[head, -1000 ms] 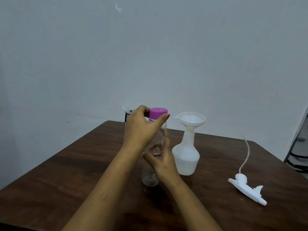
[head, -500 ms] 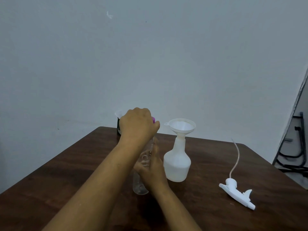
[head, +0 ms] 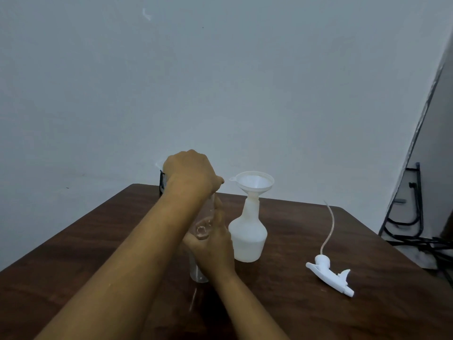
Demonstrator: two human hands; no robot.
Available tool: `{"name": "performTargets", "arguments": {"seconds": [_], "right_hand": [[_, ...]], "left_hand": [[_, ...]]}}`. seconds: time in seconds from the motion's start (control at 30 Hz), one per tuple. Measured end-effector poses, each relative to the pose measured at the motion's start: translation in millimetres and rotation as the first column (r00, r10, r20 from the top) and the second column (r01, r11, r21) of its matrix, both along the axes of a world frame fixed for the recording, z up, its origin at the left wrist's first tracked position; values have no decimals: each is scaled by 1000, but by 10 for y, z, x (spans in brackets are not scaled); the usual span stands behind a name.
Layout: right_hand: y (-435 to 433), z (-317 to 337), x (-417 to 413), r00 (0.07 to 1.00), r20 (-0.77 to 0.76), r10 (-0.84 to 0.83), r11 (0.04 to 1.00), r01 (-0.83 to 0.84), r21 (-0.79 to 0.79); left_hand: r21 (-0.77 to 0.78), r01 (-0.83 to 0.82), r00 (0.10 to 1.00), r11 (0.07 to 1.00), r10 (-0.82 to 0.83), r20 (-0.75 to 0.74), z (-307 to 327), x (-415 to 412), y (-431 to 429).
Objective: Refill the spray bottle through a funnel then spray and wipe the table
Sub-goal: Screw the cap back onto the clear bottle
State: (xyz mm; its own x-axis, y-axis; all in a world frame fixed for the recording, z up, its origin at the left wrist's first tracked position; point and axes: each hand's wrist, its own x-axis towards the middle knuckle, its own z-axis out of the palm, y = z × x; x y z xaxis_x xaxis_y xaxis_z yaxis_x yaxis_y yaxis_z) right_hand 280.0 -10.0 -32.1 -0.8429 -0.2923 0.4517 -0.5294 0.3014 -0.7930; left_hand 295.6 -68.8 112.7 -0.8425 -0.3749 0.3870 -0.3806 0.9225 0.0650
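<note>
White spray bottle (head: 247, 239) stands upright, funnel (head: 255, 183) seemingly seated atop.

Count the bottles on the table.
2. The clear bottle stands centrally, held by the left hand and right hand; the white spray bottle, funnel in its neck, stands just right of it. Others may hide behind the hands.

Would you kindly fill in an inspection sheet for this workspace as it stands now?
Surface: dark wooden table.
Job's things: white spray bottle upright, funnel in its neck; trigger head with tube lying at right; clear bottle, base on the table.
Clutter: dark object at the far edge, mostly hidden.
Hands: left hand curled over the clear bottle's top; right hand grips its body.
Cables: black cables on the floor at right.
Surroundings: plain grey wall.
</note>
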Motion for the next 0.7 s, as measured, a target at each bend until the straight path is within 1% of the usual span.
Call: {"name": "performTargets", "arguments": {"seconds": [0.07, 0.13, 0.17, 0.2, 0.27, 0.3, 0.4, 0.43, 0.47, 0.53, 0.57, 0.6, 0.63, 0.7], "right_hand": [[68, 55, 26, 1000, -26, -15, 1000, 15, 4], [118, 135, 48, 999, -44, 4, 1000, -4, 2], [136, 185, 58, 999, -52, 14, 1000, -14, 1], [144, 236, 63, 998, -58, 20, 1000, -20, -7], [148, 327, 59, 998, -59, 23, 999, -25, -34], [145, 363, 59, 998, -53, 26, 998, -29, -52], [129, 427, 88, 998, -19, 56, 993, -58, -105], [131, 441, 101, 998, -16, 66, 990, -68, -123], [139, 457, 116, 997, -12, 76, 987, -77, -144], [160, 487, 146, 996, 1, 90, 978, -88, -191], [170, 500, 160, 995, -1, 96, 974, -94, -206], [182, 514, 176, 995, -12, 100, 973, -100, -208], [191, 530, 192, 995, -27, 101, 974, -104, -203], [201, 564, 209, 994, -52, 100, 974, -109, -199]], "left_hand": [[121, 79, 994, 989, -88, 72, 90, 57, -101], [227, 170, 962, 959, -212, 174, 244, 129, -184], [267, 223, 939, 938, -280, 199, 325, 165, -207], [312, 282, 917, 907, -350, 189, 401, 199, -220], [397, 403, 878, 825, -470, 85, 496, 218, -234], [410, 453, 863, 791, -504, 18, 503, 210, -235], [389, 561, 824, 731, -540, -173, 423, 161, -215], [402, 613, 788, 680, -564, -247, 383, 131, -215], [423, 676, 735, 604, -592, -330, 341, 111, -224], [461, 793, 604, 399, -614, -508, 252, 78, -259], [473, 828, 551, 300, -589, -591, 216, 54, -289], [489, 844, 523, 222, -545, -655, 192, 34, -316], [510, 845, 517, 164, -500, -695, 181, 17, -332], [562, 826, 522, 50, -443, -729, 172, 4, -337]]}}
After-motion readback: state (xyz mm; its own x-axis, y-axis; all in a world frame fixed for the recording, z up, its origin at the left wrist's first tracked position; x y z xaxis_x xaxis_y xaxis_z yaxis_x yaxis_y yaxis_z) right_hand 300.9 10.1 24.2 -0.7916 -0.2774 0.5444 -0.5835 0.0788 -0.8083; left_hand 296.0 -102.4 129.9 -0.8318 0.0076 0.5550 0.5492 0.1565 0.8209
